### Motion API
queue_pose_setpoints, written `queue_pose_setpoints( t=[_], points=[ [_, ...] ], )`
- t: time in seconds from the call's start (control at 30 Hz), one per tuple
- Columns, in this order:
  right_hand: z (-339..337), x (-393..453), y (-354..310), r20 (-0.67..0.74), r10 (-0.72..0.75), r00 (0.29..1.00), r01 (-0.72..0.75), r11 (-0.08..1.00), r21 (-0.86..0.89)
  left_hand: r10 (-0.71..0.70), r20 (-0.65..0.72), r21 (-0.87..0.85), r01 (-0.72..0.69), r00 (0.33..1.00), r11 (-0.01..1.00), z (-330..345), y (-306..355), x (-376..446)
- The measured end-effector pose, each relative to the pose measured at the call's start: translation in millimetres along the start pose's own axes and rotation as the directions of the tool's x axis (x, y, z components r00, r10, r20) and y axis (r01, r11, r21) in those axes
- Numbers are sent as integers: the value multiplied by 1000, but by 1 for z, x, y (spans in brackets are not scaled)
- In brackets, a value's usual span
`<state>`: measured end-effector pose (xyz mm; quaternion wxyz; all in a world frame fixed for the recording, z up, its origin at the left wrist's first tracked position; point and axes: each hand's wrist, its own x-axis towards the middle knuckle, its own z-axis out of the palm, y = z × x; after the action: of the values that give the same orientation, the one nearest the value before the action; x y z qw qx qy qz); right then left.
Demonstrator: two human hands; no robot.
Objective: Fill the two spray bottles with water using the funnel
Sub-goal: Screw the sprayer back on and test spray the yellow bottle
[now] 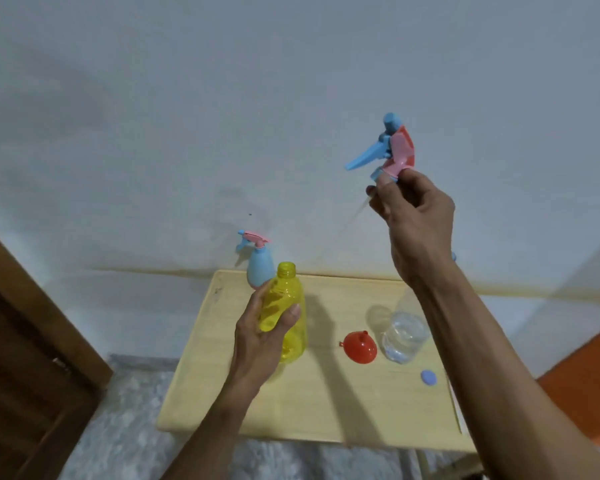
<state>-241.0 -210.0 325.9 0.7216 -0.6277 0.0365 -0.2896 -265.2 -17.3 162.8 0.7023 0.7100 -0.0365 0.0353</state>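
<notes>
Hands both busy: left hand (pixel 257 336) grips the open yellow spray bottle (pixel 286 313) above the desk (pixel 312 410); right hand (pixel 413 216) pinches its removed trigger head (pixel 392 147) aloft. Red funnel (pixel 360 346) lies beside the water bottle (pixel 404 336); blue spray bottle (pixel 258 263) stands capped at the desk's rear edge.

Lighting: dim, cool and even, as I see it. Soft shadows fall right of the yellow bottle (pixel 284 313) on the table (pixel 326 410). Slightly soft focus; wide-angle bending toward edges.
</notes>
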Motion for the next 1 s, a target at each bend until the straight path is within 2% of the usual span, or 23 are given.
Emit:
queue_pose_setpoints(
  t=[0.2, 0.5, 0.6, 0.73, 0.87, 1.0],
  points=[
    [16, -9, -38, 67, -125, 990, 123, 992, 30, -11, 39, -15, 12, 999, 1000, 4, 19, -12],
    [14, -11, -35, 157, -134, 978, 140, 990, -22, -10, 67, -22, 12, 998, 1000, 4, 36, -13],
    [13, -12, -23, 261, -87, 961, 101, 994, -43, -11, 79, -35, 13, 997, 999, 7, 40, -12],
    [15, -23, 1, 426, 62, 903, -18, 994, -106, -14, 111, -38, 18, 994, 999, 8, 49, -11],
    [14, -33, 19, 520, 130, 844, -54, 986, -159, -6, 142, -37, 11, 990, 999, 6, 57, -8],
    [15, -35, 26, 571, 147, 808, -87, 988, -130, -13, 165, -44, 20, 986, 999, 3, 62, -5]
  ],
)
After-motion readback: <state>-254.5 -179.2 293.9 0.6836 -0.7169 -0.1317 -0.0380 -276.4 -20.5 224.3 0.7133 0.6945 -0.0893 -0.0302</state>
